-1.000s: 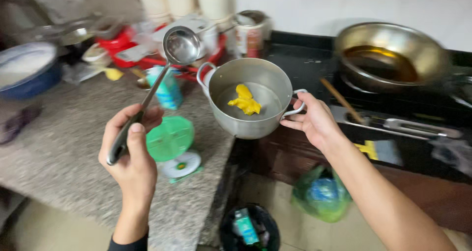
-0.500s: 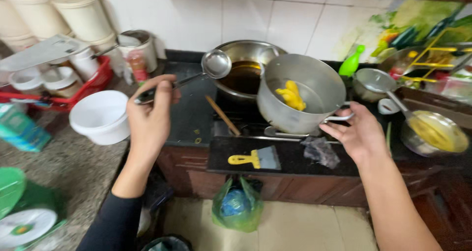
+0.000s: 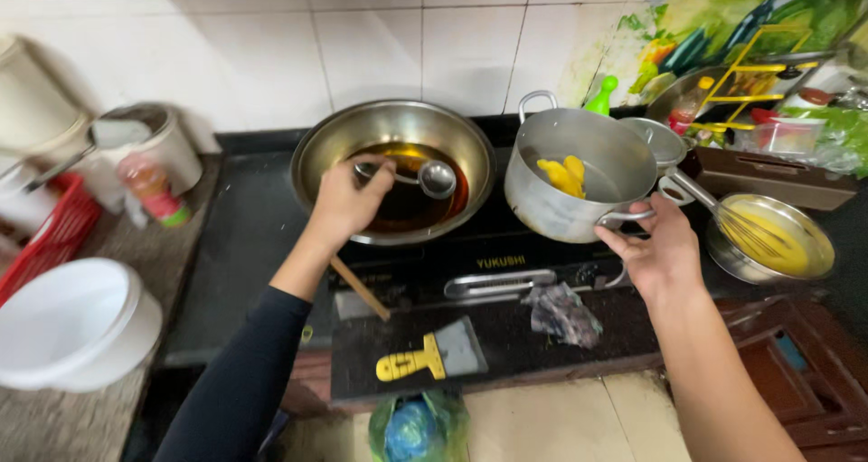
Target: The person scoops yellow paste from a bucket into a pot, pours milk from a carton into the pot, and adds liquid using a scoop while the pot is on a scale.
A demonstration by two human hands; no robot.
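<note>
Left hand: your left hand grips a steel ladle, its bowl over the dark oil in the wok.
Right hand: your right hand clasps the handle of a steel pot holding yellow pieces.
Surface: black stove under both hands; yellow-handled scraper nearer you.
Room: white tiled wall beyond the hands; speckled tabletop left.

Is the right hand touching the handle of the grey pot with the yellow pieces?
Touching. The head view shows the right hand with its fingers curled around the side handle of the grey pot.
</note>
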